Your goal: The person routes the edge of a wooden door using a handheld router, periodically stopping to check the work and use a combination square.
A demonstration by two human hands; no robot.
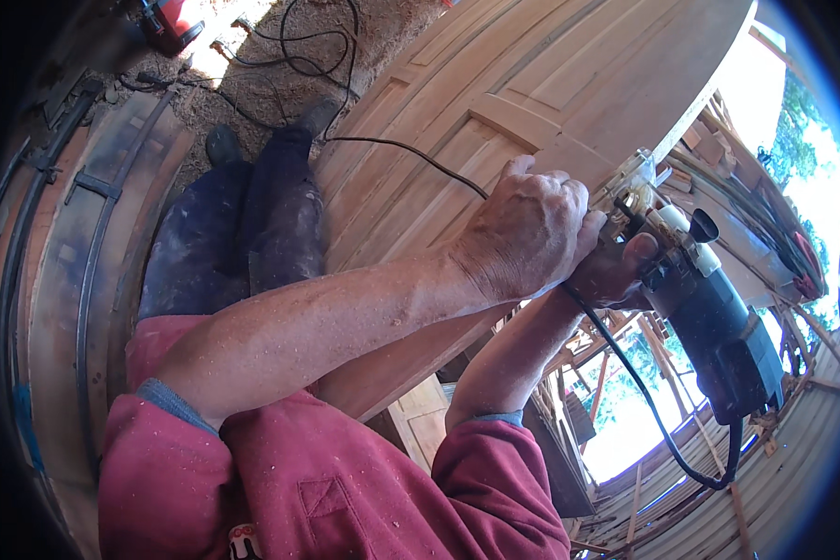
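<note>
A black, corded power tool (709, 308) that looks like a router lies tilted in my right hand (616, 271). The right thumb presses on its body near the pale, partly clear base end (637, 177). My left hand (532, 224) is closed in front of that end, with fingers curled. Whatever those fingers grip is hidden behind the knuckles. Beneath and beyond my hands is a wooden panelled door (420, 140) with a curved-looking edge. From the tool's far end a black cable (663, 439) loops down and back under my wrists.
Long metal clamps (93, 243) lie on boards at the left. A red machine (170, 23) and tangled black cords (313, 61) rest on the shavings-strewn ground. Timber is stacked (747, 215) at the right. Another cable (411, 154) crosses the door.
</note>
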